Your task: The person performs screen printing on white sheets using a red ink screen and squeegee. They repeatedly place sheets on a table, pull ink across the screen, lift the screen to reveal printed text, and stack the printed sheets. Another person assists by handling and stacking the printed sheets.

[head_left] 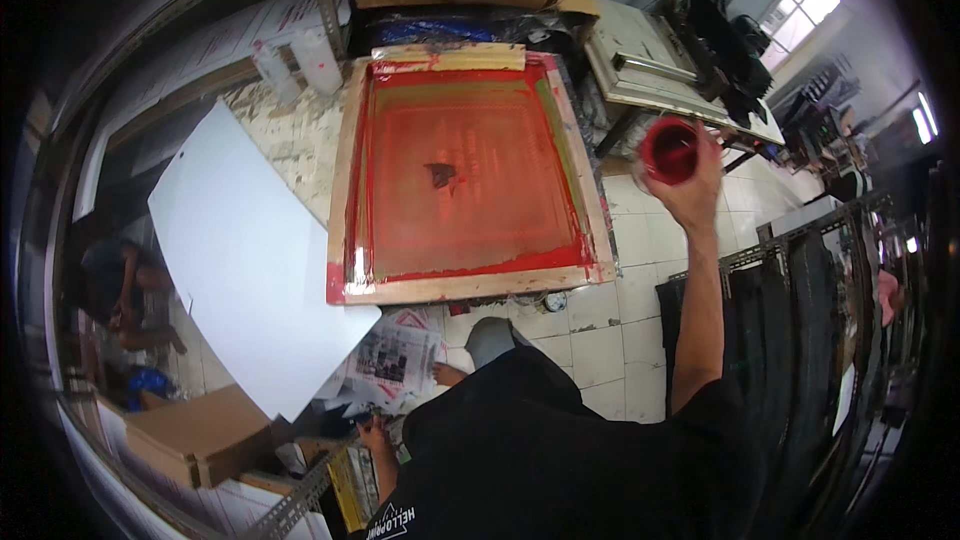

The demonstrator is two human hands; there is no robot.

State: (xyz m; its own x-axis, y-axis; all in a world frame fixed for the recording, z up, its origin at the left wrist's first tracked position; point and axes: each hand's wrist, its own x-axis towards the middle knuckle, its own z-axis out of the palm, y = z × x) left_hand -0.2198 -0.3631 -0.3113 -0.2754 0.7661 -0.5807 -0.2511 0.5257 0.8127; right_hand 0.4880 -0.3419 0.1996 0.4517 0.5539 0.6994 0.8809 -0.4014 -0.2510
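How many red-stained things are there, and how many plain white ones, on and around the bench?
Red: 2, the screen frame and the ink cup in the right hand.
White: 3, the white board and two squeeze bottles.
Total: 5

Right hand [690, 190] grips red ink cup [670, 150] beside wooden screen frame [345, 180].

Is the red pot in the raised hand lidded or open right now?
Open. The red pot, gripped by the right hand, shows no lid; its mouth faces the camera with a red-coated inside. How full it is cannot be told.
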